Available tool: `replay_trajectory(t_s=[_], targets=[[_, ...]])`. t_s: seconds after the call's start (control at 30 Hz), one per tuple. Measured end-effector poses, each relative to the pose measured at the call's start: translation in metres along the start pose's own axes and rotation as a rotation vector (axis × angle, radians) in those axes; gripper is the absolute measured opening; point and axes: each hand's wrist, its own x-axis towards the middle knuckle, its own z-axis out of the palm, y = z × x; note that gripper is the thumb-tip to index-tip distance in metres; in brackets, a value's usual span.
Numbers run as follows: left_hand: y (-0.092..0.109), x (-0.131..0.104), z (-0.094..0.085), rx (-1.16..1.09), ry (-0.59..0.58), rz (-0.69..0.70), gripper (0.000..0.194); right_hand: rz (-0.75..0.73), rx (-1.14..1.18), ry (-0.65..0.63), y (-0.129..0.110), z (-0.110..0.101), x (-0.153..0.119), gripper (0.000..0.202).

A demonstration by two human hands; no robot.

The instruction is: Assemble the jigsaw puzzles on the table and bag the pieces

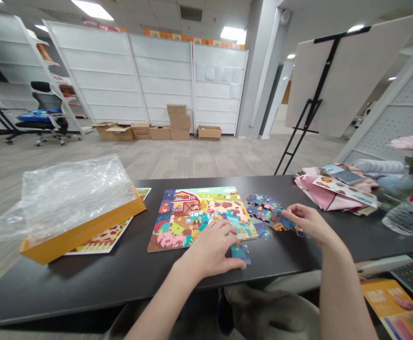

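Observation:
A farm-scene jigsaw puzzle [181,226] lies flat on the black table, with a red barn, a cow and a pig on it. My left hand [215,248] rests over its lower right part, fingers spread. Close to that thumb is a loose blue puzzle piece [240,254], partly covered by the hand. A heap of loose puzzle pieces [263,206] lies to the right of the puzzle. Over the heap's right side, my right hand [305,221] pinches a dark blue puzzle piece between thumb and fingertips; the fingers hide much of it.
On the left, an orange box [86,231] with clear plastic wrap [75,193] sits on a printed sheet [112,236]. Folded cloths [309,189] and a clear bottle [410,215] are at right. An orange package [396,302] lies below the table edge.

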Motion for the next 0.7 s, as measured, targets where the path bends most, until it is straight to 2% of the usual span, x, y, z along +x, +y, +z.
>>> replay_trajectory(t_s=[0.13,0.3,0.47,0.53,0.6,0.7], targets=[[0.0,0.0,0.0,0.001,-0.005,-0.004,0.044,0.033,-0.002,0.102,0.002,-0.001,0.001,0.062],[-0.001,0.001,0.001,0.013,-0.01,0.007,0.043,-0.037,-0.058,0.16,0.015,-0.006,0.01,0.055],[0.0,0.002,-0.001,0.028,-0.003,0.008,0.037,-0.114,-0.197,0.51,0.028,-0.012,0.017,0.042],[0.0,0.003,-0.001,0.009,0.012,0.004,0.034,-0.133,-0.139,0.574,0.025,-0.01,0.017,0.041],[0.001,0.004,0.0,-0.034,0.051,-0.024,0.031,-0.171,-0.015,0.509,0.016,-0.003,0.015,0.043],[0.001,0.01,0.004,-0.162,0.157,-0.174,0.028,-0.186,0.139,0.274,-0.007,0.023,0.008,0.047]])
